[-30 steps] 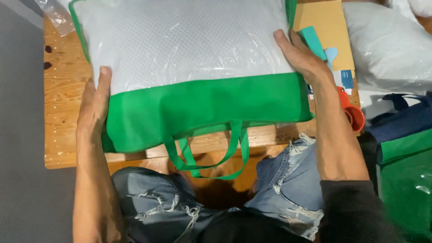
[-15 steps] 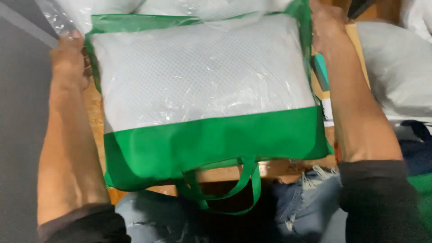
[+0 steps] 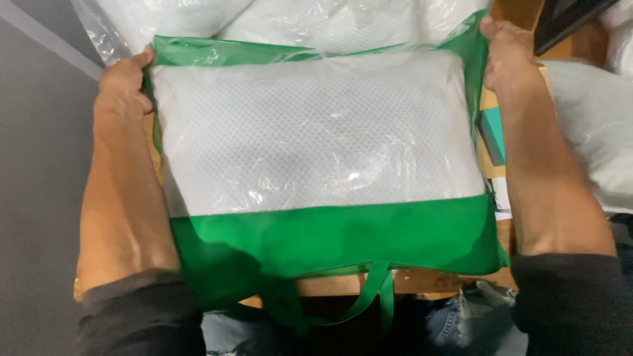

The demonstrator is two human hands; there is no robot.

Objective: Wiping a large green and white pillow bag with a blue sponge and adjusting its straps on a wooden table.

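One green carry bag (image 3: 330, 244) w/ clear plastic front lies flat on the wooden table (image 3: 428, 282), between both hands, near edge hanging just over the table's front. Inside: one white pillow (image 3: 316, 138), dotted texture, fills the window. Bag's two green strap handles (image 3: 379, 296) droop off the front edge toward the person's lap.

Left hand (image 3: 122, 86) at bag's far-left corner, fingers curled round the green edge, gripping it. Right hand (image 3: 504, 56) at far-right corner, clasping that edge too; fingertips hidden behind the bag.

Beyond the bag: more white pillows in clear plastic (image 3: 198, 20), count unclear, at least one. One more white pillow (image 3: 593, 132) to the right, just beside the right forearm. Teal box (image 3: 494, 135) peeks out btw bag & forearm. Ripped jeans (image 3: 461, 320) below.
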